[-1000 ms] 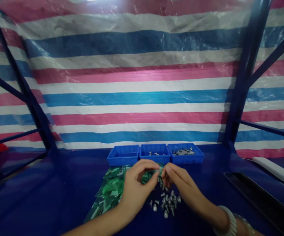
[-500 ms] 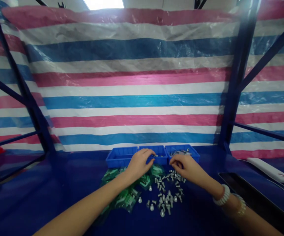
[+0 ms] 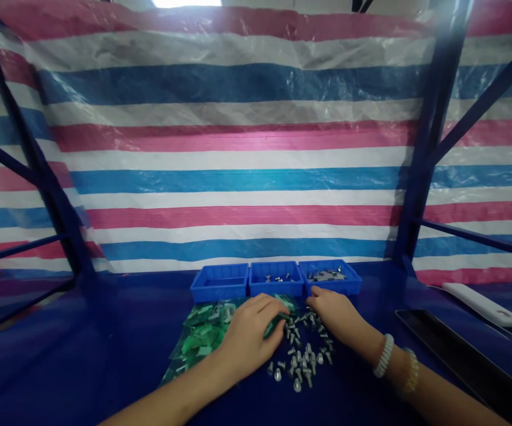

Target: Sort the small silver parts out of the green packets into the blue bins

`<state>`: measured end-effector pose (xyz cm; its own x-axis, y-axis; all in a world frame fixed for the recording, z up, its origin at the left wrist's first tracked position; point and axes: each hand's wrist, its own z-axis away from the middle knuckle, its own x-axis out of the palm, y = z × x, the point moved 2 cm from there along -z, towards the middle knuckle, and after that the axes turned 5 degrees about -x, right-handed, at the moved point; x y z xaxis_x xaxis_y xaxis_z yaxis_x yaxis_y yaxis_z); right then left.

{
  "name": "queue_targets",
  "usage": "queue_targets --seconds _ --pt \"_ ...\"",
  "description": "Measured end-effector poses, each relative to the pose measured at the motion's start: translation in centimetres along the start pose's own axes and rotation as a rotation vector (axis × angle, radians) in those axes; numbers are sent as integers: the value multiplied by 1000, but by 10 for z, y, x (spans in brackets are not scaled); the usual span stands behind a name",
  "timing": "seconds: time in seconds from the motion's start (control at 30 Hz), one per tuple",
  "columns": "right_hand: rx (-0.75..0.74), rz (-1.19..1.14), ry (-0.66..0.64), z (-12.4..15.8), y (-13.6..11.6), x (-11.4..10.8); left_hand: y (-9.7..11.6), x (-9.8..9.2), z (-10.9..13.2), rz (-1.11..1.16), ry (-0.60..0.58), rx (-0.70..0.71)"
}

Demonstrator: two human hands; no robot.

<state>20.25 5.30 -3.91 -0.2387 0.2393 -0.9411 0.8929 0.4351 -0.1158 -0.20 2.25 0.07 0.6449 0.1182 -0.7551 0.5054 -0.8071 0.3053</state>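
Note:
My left hand [image 3: 256,331] is bent over the right side of the green packets [image 3: 203,337], its thumb and fingers curled close together beside the loose screws [image 3: 303,364]. What lies between those fingertips is too small to make out. My right hand [image 3: 333,310] is at the back of the screw pile, just in front of the right blue bin [image 3: 356,287], with its fingers pinched and their tips partly hidden. Some screws lie in the middle blue bin [image 3: 276,290], and flat metal parts [image 3: 327,276] are in the right one.
The left blue bin [image 3: 219,293] stands beside the other two at the back of the blue table [image 3: 118,343]. A black flat device [image 3: 455,349] and a white device [image 3: 482,305] lie at right. Blue posts flank the striped sheet [image 3: 247,177].
My left hand has come back from the middle bin toward me, onto the packets' edge by the screws. My right hand has shifted slightly, its fingers still pinched. The view has shifted a little.

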Motion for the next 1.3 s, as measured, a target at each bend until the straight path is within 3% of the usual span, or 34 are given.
queue_targets --seconds 0.13,0.23,0.33,0.43,0.57,0.73,0.97,1.13,1.3 --pt "-20 -96 72 -1 -1 -6 1 -1 2 71 31 -32" --pt "-25 -241 132 1 -8 -15 2 0 2 183 88 -146" --pt "-25 -719 211 4 -20 -21 6 3 4 356 109 -269" --pt "-7 -1205 210 8 -35 -20 12 4 5 496 164 -276" --pt "34 -1448 119 13 -53 -17 19 1 7 493 275 -180" --pt "5 -1359 217 17 -59 -25 20 -2 7 422 298 -151" --pt "-35 -1232 227 21 -60 -37 16 -2 5 527 250 -204" --pt "-214 -910 340 26 -62 -50 15 0 4 675 222 -341" --pt "-323 -702 446 28 -61 -51 15 1 3 708 207 -371"
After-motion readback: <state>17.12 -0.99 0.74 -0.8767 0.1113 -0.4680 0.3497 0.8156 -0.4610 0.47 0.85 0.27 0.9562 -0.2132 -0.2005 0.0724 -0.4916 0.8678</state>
